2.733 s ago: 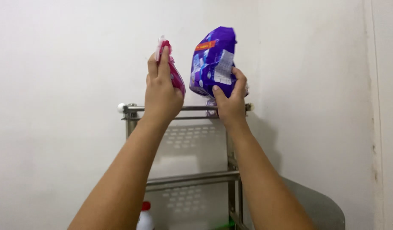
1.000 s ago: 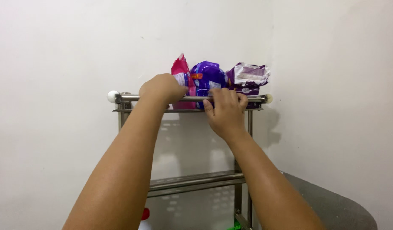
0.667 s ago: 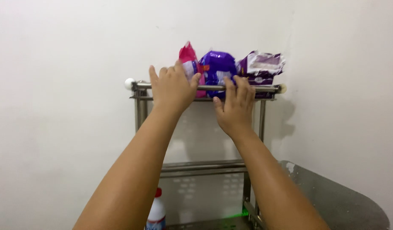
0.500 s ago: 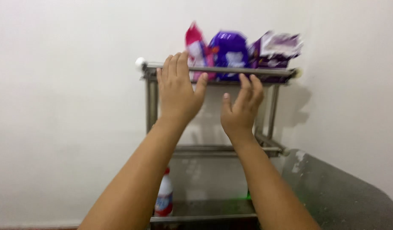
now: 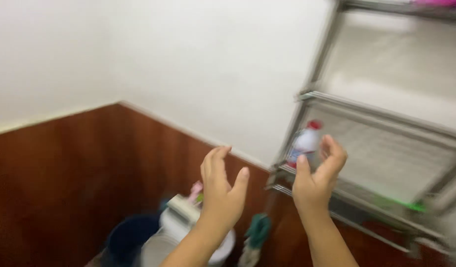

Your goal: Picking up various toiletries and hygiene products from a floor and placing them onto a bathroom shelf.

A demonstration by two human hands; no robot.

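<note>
My left hand [image 5: 221, 192] and my right hand [image 5: 314, 179] are both raised in front of me, fingers apart, holding nothing. The view is blurred. A steel shelf rack [image 5: 381, 118] stands at the right against the white wall. A white bottle with a red cap [image 5: 305, 142] stands on its lower shelf, just behind my right hand. The packets on the top shelf are only a pink sliver [image 5: 438, 3] at the upper edge.
Below my hands sit a white bucket [image 5: 174, 237] with a pale object on it, a dark blue bucket [image 5: 125, 239] and a teal cloth [image 5: 258, 231]. Brown wall panelling [image 5: 60, 178] covers the lower wall. Something green [image 5: 399, 203] lies on the lower shelf.
My hands let go of the packets on the top shelf and dropped away from the rack. The view swung down and left, so the rack is now at the right.
</note>
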